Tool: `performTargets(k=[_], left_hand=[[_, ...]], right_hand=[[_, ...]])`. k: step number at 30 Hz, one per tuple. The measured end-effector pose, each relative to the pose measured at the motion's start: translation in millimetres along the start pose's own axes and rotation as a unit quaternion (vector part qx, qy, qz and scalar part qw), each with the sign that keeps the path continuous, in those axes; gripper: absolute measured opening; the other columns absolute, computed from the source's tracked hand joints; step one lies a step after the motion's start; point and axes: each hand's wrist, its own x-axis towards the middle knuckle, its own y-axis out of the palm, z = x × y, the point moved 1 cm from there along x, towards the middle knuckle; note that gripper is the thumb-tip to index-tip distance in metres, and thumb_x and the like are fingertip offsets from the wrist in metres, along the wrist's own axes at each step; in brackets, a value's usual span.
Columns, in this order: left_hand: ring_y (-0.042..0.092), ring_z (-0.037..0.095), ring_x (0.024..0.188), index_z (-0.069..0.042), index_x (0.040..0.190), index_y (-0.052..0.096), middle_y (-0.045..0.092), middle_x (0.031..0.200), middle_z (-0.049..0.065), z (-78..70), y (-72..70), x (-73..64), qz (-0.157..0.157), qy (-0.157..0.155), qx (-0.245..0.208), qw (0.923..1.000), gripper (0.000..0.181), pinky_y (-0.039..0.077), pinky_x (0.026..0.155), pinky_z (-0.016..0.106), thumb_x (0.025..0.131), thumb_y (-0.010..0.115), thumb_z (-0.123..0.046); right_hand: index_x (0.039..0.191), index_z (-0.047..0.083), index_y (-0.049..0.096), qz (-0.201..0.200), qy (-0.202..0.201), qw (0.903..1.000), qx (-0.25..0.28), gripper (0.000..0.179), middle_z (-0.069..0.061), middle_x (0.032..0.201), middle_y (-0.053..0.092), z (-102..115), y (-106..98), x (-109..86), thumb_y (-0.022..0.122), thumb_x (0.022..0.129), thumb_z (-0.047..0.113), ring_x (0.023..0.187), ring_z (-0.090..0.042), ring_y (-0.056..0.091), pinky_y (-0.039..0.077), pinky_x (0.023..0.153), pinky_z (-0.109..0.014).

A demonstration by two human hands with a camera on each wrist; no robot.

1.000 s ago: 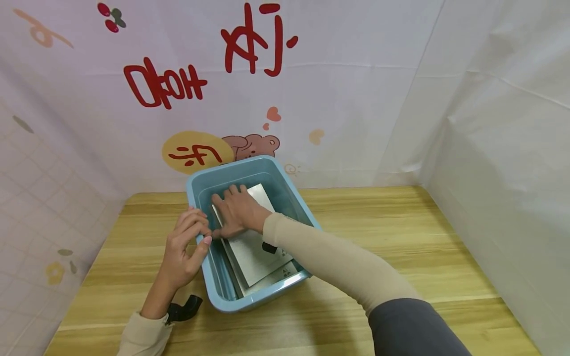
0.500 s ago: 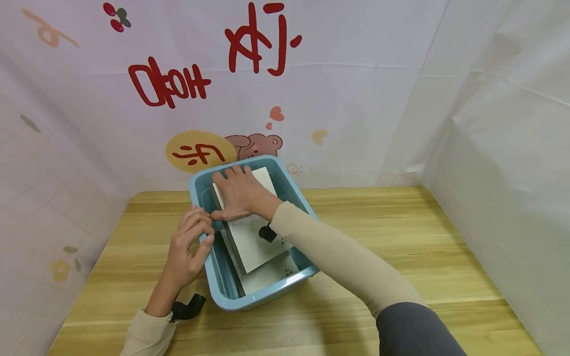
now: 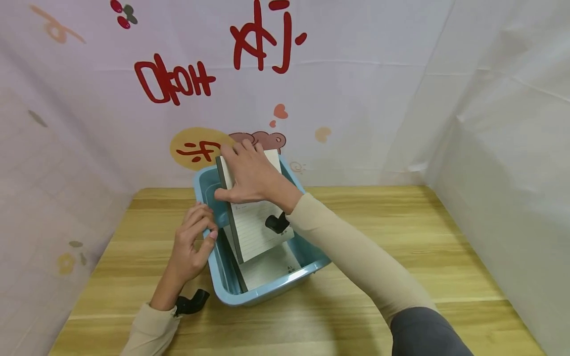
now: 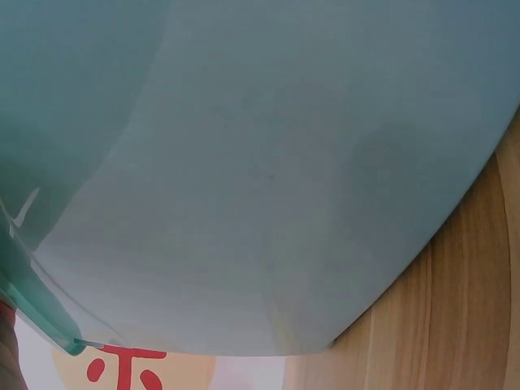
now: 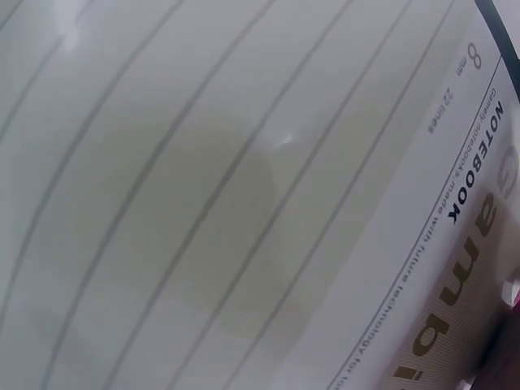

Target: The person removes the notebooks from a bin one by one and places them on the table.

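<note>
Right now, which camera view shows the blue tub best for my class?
The head view: it takes in most of the blue tub, inside included, though the right hand and upper notebook cover part. The left wrist view shows mainly a close-up of its side; the right wrist view, mostly that notebook, shows none.

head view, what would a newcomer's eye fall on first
Probably the big red lettering high on the white backdrop. Then the blue bin on the wooden table, where the right hand holds a lined notebook above a second pad. The left hand grips the bin's left side.
</note>
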Motion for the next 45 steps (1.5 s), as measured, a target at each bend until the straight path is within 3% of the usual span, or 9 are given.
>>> performTargets(k=[10,15,30,36,45], left_hand=[[0.052,0.034,0.106,-0.007,0.077,0.06,0.059,0.089,0.009,-0.3,-1.0,-1.5,0.003,-0.021,0.007,0.9997,0.01,0.025,0.125,0.052,0.082,0.054,-0.001],[0.052,0.032,0.106,-0.006,0.077,0.061,0.059,0.088,0.01,0.5,-0.3,-1.4,0.003,-0.013,0.001,0.9999,0.01,0.025,0.124,0.053,0.083,0.055,-0.001],[0.052,0.029,0.108,-0.007,0.077,0.06,0.06,0.089,0.009,-3.6,1.1,-1.7,0.004,-0.031,0.008,0.9995,0.011,0.026,0.126,0.045,0.083,0.054,0.0],[0.052,0.033,0.105,-0.008,0.077,0.061,0.059,0.088,0.009,-3.6,0.4,-1.2,0.006,-0.026,0.005,0.9996,0.012,0.026,0.125,0.047,0.083,0.054,0.0],[0.052,0.024,0.109,-0.007,0.077,0.06,0.059,0.089,0.009,-4.3,-2.1,-2.0,0.011,-0.025,0.005,0.9996,0.011,0.024,0.126,0.045,0.084,0.054,0.0]], right_hand=[[0.119,0.013,0.05,-0.095,-0.033,0.9942,0.036,0.061,-0.004,0.101,0.057,-6,-47,-8.6,0.059,0.076,0.055,0.097,-0.021,0.046,0.038,0.084,-0.039],[0.119,0.01,0.051,-0.123,-0.035,0.9911,0.037,0.062,-0.006,0.101,0.057,-15,-71,-16.3,0.059,0.076,0.054,0.096,-0.023,0.046,0.037,0.088,-0.041],[0.111,0.005,0.05,-0.165,0.027,0.9849,0.047,0.058,-0.01,0.096,0.054,-72,-132,-51.9,0.056,0.076,0.051,0.092,-0.03,0.041,0.029,0.079,-0.04],[0.107,0.004,0.049,-0.166,0.056,0.9839,0.034,0.055,-0.011,0.09,0.048,-101,-131,-70.1,0.057,0.077,0.049,0.084,-0.03,0.038,0.027,0.079,-0.04],[0.098,0.005,0.048,-0.136,0.108,0.9843,0.029,0.046,-0.007,0.081,0.042,-142,-97,-97.3,0.06,0.075,0.044,0.078,-0.029,0.035,0.023,0.075,-0.038]])
